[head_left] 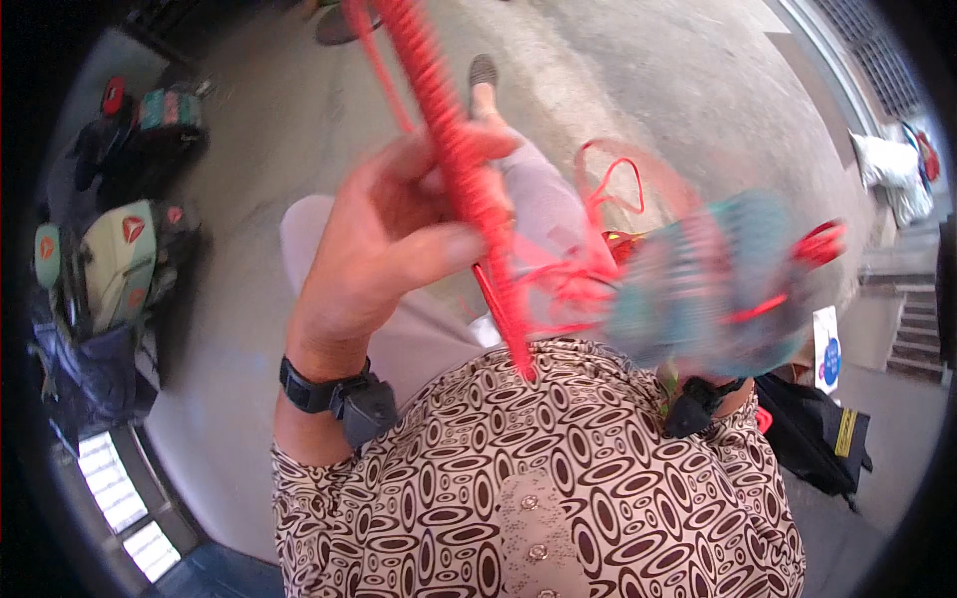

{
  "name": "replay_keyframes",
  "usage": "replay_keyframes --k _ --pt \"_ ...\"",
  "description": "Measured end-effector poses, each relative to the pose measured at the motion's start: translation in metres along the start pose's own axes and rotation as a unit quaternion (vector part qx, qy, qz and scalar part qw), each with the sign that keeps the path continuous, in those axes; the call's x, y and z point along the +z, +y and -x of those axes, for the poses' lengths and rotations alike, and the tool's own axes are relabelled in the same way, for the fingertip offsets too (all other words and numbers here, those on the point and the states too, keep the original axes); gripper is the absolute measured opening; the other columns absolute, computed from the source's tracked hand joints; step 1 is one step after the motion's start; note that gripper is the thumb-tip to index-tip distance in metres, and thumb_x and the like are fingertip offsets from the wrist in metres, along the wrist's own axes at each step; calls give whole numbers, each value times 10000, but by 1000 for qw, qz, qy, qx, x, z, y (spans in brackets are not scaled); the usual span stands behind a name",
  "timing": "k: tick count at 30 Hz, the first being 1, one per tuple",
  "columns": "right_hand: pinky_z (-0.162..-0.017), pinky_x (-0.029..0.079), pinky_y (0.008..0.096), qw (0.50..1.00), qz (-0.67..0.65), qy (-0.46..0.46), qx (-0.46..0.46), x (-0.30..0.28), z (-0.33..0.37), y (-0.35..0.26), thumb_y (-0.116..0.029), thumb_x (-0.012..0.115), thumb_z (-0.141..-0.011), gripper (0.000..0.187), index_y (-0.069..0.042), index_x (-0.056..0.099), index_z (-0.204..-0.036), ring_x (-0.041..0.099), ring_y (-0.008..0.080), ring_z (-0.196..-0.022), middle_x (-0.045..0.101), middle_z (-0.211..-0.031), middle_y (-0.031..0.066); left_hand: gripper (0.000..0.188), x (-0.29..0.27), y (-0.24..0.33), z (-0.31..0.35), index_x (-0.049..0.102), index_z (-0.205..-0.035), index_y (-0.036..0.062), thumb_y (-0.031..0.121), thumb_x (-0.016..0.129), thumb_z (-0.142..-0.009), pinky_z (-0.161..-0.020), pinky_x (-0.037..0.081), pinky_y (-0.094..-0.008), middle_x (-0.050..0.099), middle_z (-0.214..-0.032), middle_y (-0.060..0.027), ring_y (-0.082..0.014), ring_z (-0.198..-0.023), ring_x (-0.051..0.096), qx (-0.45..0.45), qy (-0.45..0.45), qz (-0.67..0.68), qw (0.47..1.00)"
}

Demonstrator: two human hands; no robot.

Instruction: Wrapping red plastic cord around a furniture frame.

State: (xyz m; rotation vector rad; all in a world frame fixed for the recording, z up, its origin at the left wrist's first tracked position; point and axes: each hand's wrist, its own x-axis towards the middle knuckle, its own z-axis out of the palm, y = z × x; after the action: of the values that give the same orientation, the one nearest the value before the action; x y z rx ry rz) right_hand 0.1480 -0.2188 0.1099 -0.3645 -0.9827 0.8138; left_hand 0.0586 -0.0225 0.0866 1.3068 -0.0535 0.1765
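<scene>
We see the left hand [404, 214] closed round a red rod [454, 130] with ridged turns along it, the thumb lying across its near side. The rod slants through this grip: its upper part runs up past the fingers and out of view, its lower end comes down in front of the shirt [429, 508]. Beside the upper part we find a thin red strand [382, 75].

To the right of that grip, the right hand [713, 284] is a blur of teal and grey, seemingly a knitted glove. We cannot tell how its fingers stand or whether they hold anything, though red strips [822, 242] show at its far right side. Between the two hands, over the lap, sits a red tangle [573, 289], and above it, a red loop [641, 189].

Below each hand we see a black wristband, the left one [314, 389] and the right one [698, 404]. Well left of the grip stands a scooter [120, 249]; far right of it, a white sack [885, 159], and lower right, a black bag [802, 439].
</scene>
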Motion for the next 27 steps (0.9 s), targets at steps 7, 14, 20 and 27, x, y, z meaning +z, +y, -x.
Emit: replay_keyframes --k 7,14,20,27 --pt "-712 475 284 930 198 -73 301 -15 5 76 -138 595 -889 139 -2 605 -913 574 131 -770 626 -837 61 795 -53 -68 109 324 -1353 -86 327 650 -757 -986 409 -437 555 -1142 -143 -284 -1036 580 14 118 303 946" --pt "-622 438 320 843 287 -259 373 -5 3 112 -169 600 -870 131 -39 586 -881 525 169 -651 532 -711 91 785 -37 -59 127 287 -1361 -111 311 607 -783 -1022 377 -463 511 -1235 -237 -362 -1138 529 16 173 237 956" --pt "-625 445 335 818 330 -290 372 -11 14 128 -185 593 -868 161 -28 560 -849 545 200 -642 528 -736 132 391 -38 -62 153 579 -1102 -45 223 644 -824 -773 509 -310 657 -906 -113 -183 -797 637 -69 309 -95 944" --pt "-644 506 239 834 125 112 526 -31 5 112 -239 612 -880 260 -12 627 -1004 624 106 -737 644 -851 51 158 -18 -55 161 619 -965 -21 107 614 -872 -407 325 -159 668 -787 -68 -3 -479 451 -124 404 -86 902"
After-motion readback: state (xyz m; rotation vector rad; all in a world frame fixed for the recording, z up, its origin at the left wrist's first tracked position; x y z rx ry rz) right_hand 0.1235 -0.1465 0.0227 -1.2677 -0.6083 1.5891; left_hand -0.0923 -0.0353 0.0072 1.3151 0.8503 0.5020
